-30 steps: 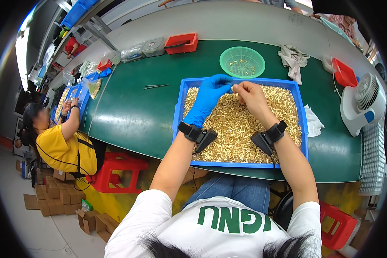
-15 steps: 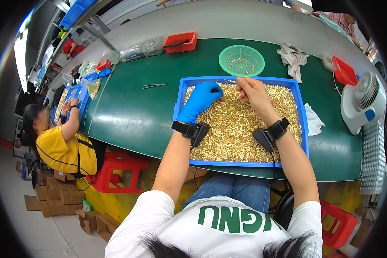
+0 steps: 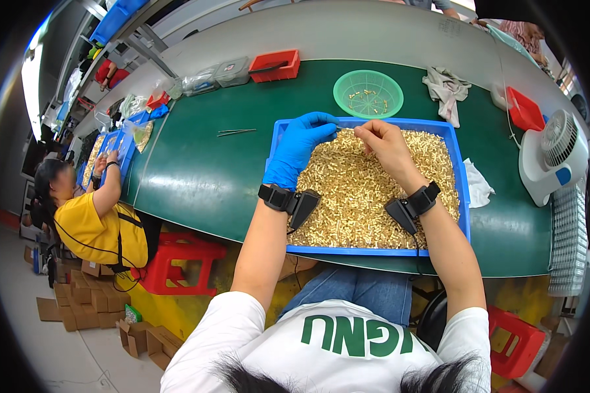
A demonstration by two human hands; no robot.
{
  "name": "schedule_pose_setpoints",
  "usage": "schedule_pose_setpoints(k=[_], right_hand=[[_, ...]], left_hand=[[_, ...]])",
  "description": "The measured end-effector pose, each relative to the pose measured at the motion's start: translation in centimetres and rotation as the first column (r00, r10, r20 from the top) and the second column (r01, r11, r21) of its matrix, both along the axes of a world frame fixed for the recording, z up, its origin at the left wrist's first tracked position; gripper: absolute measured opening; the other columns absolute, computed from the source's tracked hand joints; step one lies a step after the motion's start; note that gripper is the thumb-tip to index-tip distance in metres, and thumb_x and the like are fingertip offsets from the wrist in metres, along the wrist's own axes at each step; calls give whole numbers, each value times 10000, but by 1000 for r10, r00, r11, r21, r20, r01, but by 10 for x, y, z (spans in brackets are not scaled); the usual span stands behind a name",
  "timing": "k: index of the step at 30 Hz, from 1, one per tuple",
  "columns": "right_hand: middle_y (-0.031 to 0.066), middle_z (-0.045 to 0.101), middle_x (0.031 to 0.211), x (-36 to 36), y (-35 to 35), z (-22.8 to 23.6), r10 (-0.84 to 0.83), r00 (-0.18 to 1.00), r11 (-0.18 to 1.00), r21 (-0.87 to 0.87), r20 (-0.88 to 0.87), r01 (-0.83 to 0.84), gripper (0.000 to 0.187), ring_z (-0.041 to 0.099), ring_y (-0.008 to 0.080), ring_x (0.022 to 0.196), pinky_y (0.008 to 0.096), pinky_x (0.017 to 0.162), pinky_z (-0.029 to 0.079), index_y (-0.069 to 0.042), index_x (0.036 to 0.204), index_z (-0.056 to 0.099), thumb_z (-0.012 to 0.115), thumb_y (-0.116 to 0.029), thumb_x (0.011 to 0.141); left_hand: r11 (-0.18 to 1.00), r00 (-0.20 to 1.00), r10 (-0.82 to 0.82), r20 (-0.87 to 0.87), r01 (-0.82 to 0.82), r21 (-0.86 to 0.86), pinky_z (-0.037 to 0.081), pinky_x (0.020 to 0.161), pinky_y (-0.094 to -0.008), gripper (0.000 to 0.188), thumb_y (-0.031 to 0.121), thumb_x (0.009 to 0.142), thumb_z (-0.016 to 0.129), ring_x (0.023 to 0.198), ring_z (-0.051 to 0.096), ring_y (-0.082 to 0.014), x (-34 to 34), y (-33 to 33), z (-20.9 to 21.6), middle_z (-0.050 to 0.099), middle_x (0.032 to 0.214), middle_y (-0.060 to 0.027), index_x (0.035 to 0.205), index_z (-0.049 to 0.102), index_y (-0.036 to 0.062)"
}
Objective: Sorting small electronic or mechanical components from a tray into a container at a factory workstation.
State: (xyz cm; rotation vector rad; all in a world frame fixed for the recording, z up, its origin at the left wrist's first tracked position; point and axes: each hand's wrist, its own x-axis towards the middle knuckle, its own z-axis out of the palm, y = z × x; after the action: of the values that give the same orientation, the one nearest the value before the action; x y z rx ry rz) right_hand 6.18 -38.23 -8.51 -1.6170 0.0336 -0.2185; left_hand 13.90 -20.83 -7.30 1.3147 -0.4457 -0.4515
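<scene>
A blue tray in front of me holds a thick layer of small brass-coloured metal pieces. My left hand, in a blue glove, is over the tray's far left part, thumb and fingers closed together at the tips. What lies between them is too small to make out. Bare and a short way to the right, my right hand pinches what looks like a small brass piece, its fingertips turned toward the left hand. Both wrists carry black strapped devices.
Beyond the tray stands a green mesh basket with several brass pieces. Tweezers lie on the green table. Red bins, a cloth and a white fan stand around. A co-worker in yellow sits at left.
My left hand has moved up toward the tray's far edge, its fingertips now pointing at the right hand. My right hand has shifted slightly left and down, bringing the fingertips closer together.
</scene>
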Motion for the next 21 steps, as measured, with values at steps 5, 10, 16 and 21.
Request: schedule_pose_setpoints(k=[5,10,16,21], right_hand=[[-23,500,599,2,-2,-3,-18,1000,999,-47,-9,18,189,463,54,528,207,491,373,-18,762,574,599,-186,844],[-21,511,602,3,-4,-5,-60,998,975,-214,17,62,213,463,52,523,209,485,375,-18,745,573,595,-203,848],[-16,523,609,-1,-2,0,-77,997,984,-161,-8,75,256,460,50,522,209,483,387,-22,718,573,581,-237,859],[-14,520,608,1,-2,-4,-135,991,976,-171,3,134,275,444,47,511,216,480,403,-27,704,571,564,-247,869]], left_hand=[[998,995,12,94,-17,52,488,743,-239,219,28,771,626,801,588,-117,-5,-1,7,621,891,-68,985,614,-17],[984,969,47,241,-87,158,485,756,-237,285,14,758,630,820,586,-110,-11,-5,12,624,904,-69,1039,599,-16],[990,960,51,275,-85,113,479,764,-236,343,11,761,633,828,580,-106,-17,-9,13,623,906,-58,1098,574,-4],[996,953,16,302,-42,80,467,772,-227,347,17,768,633,841,567,-99,-13,-14,2,614,919,-49,1108,564,3]])
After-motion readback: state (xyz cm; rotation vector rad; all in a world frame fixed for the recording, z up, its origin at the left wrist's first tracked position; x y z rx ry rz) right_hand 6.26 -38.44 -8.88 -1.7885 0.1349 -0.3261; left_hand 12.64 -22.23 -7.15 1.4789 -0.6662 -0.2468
